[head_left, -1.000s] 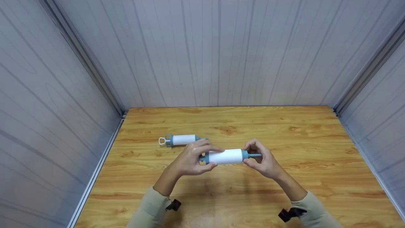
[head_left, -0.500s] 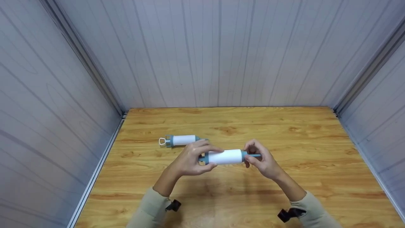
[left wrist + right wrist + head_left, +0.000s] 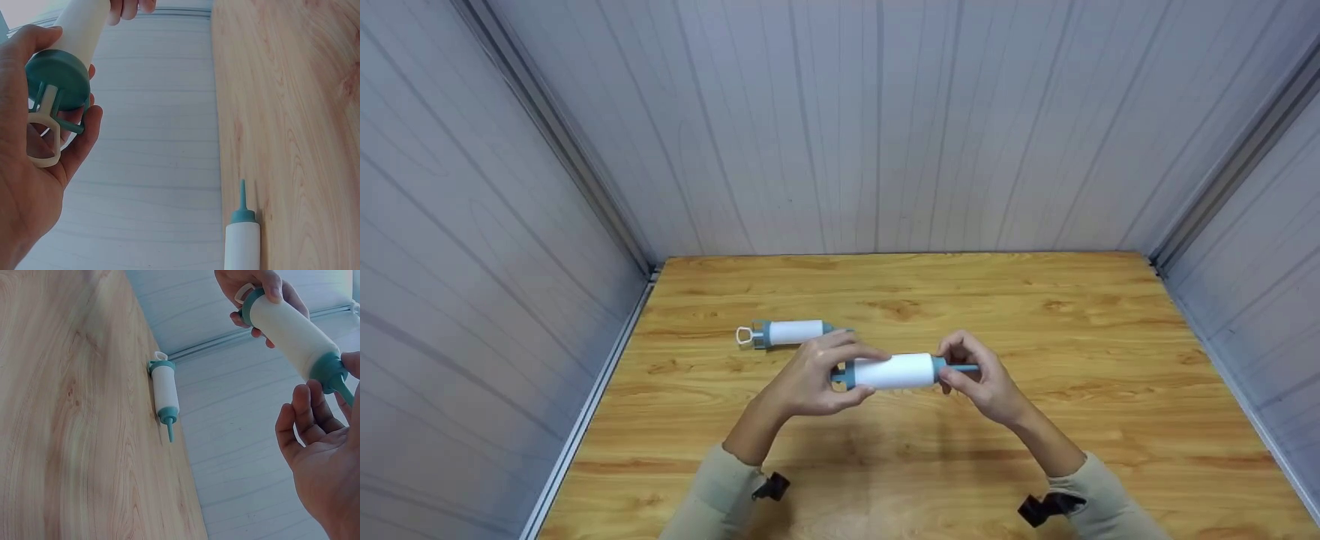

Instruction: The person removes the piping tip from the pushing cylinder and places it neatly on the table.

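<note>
The left hand (image 3: 819,381) grips the white-and-teal plunger dispenser (image 3: 896,371) near its ring handle (image 3: 57,140); the right hand (image 3: 988,386) pinches its teal nozzle cap (image 3: 326,372). Left of and beyond this dispenser, a matching syringe-style one (image 3: 795,331) lies on the wooden table (image 3: 960,487).

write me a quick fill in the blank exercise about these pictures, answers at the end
1. The hand at the thin teal nozzle of the held white cylindrical bottle with teal ends is the person's ____ one.
2. The second white-and-teal bottle lies on its ____ on the brown wood-grain table.
3. Counting the held one, the number of bottles visible is ____.

Missing words: right; side; two.
</note>
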{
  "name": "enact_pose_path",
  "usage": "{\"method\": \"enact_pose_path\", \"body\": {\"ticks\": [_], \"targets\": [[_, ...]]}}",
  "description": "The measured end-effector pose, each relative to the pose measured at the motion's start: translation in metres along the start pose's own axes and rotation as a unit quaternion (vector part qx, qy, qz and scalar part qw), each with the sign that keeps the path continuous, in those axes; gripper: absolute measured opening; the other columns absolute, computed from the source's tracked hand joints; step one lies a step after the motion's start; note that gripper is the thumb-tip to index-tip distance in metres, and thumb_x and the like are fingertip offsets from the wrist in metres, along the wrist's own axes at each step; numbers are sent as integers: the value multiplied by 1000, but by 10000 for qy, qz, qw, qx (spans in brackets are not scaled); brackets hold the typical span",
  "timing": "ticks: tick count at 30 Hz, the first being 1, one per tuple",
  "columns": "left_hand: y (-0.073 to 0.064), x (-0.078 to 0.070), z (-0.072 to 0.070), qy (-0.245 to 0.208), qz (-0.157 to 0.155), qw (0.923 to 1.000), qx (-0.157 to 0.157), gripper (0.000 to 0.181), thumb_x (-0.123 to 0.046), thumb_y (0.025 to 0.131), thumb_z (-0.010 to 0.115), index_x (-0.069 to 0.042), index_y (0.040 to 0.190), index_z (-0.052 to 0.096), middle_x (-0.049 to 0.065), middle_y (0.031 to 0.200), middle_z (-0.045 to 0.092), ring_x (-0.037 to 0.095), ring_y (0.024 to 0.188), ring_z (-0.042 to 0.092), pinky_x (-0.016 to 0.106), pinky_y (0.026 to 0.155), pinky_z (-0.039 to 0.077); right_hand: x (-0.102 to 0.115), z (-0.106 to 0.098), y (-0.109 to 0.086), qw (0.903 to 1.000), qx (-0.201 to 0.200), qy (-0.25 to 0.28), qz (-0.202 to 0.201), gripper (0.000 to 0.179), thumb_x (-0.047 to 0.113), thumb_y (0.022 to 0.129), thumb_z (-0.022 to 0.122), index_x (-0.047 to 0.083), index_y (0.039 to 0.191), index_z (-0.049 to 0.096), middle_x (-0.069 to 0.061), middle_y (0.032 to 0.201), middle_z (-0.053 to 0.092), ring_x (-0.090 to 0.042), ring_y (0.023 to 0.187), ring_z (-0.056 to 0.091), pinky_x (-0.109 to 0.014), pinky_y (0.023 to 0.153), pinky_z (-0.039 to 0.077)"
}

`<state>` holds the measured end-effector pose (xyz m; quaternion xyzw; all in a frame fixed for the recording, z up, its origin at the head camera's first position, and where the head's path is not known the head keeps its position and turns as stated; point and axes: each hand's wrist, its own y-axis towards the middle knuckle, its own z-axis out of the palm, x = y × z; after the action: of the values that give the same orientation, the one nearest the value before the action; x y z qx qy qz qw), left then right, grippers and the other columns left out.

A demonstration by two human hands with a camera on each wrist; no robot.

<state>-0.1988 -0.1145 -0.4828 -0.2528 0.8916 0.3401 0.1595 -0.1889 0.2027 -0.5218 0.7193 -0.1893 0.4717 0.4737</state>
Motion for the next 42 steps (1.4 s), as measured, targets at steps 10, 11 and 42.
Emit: {"method": "enact_pose_path", "body": {"ticks": [10,11,42], "targets": [[0,0,0,6,-7,10000,35,41,-26,94,83,-16,133,82,9,116,82,21,92,72,45,70,64,0,0,0,9998,96,71,-166,21,-19,102,55,-18,122,47,7,116,66,-4,99,68,-22,84,64],[0,0,0,16,0,10000,33,41,-27,94,83,-16,133,82,9,116,82,20,92,72,44,70,64,0,0,0,9998,101,64,-177,22,-20,101,55,-18,122,48,7,116,66,-4,99,67,-22,85,64],[0,1,1,-88,-11,9999,61,39,-27,96,83,-15,133,82,10,117,83,21,93,73,48,71,65,3,1,-2,9993,-110,-325,128,18,-16,104,52,-14,122,51,11,109,68,-8,83,63,-23,73,59]]}}
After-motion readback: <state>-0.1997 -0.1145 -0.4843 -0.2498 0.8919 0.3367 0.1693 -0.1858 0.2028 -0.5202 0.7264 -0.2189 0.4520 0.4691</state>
